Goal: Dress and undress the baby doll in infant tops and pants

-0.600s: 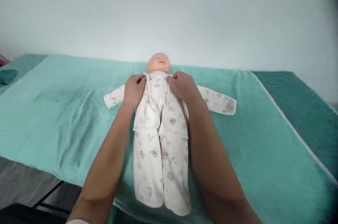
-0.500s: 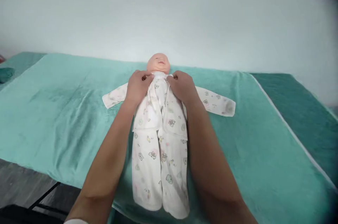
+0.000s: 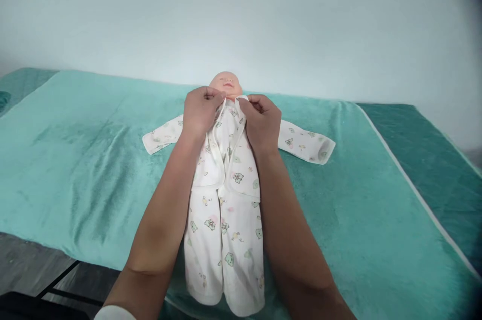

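Note:
A baby doll (image 3: 227,80) lies on its back, head toward the wall, dressed in white patterned trousers (image 3: 241,259) and a matching long-sleeved baby jacket (image 3: 246,172). The jacket's front edges lie apart at the chest, with patterned cloth showing between them. My left hand (image 3: 201,111) pinches the jacket's collar edge just under the chin. On the other side of the neck, my right hand (image 3: 261,119) grips the opposite collar edge and lifts it slightly. Both sleeves stretch out sideways on the cloth. My hands hide the doll's shoulders.
A turquoise cloth (image 3: 98,159) covers the table, wrinkled on the left. Darker green cloth (image 3: 422,144) shows at the right end. A pale wall (image 3: 241,18) stands behind. Dark floor (image 3: 30,259) and a black metal bar (image 3: 58,280) appear at lower left.
Both hands have risen slightly toward the chin, drawing the collar edges up. The right collar edge now stands up from the neck. The view has shifted a little.

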### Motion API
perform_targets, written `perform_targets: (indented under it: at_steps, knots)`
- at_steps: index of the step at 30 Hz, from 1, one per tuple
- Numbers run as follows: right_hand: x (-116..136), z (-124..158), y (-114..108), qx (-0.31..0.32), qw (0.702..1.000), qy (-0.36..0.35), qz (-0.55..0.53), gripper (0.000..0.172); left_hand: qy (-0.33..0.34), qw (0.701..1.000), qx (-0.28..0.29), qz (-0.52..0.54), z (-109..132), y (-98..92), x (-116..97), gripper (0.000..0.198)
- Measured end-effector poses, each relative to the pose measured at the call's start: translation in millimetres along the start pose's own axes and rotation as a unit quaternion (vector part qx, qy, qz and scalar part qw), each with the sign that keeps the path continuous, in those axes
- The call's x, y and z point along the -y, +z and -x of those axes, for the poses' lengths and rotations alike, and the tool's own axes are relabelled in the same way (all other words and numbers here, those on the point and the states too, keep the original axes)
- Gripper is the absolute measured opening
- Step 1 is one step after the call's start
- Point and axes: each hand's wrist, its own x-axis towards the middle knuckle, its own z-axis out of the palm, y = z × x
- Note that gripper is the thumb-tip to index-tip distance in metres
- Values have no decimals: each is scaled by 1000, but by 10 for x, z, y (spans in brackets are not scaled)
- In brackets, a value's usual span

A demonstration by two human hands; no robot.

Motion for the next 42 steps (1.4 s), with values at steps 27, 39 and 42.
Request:
perform_targets:
  at_steps: [27,39,42]
  knots:
    - [-124,-4,-97,137,985,-101,-25,15,-1,995,61,84,23,12,154,17]
    - [-78,169,-120,135,988,-72,17,13,19,995,89,45,-36,-12,171,10]
    - [-98,207,-113,110,993,-52,7,12,35,997,63,-18,-5,-37,147,10]
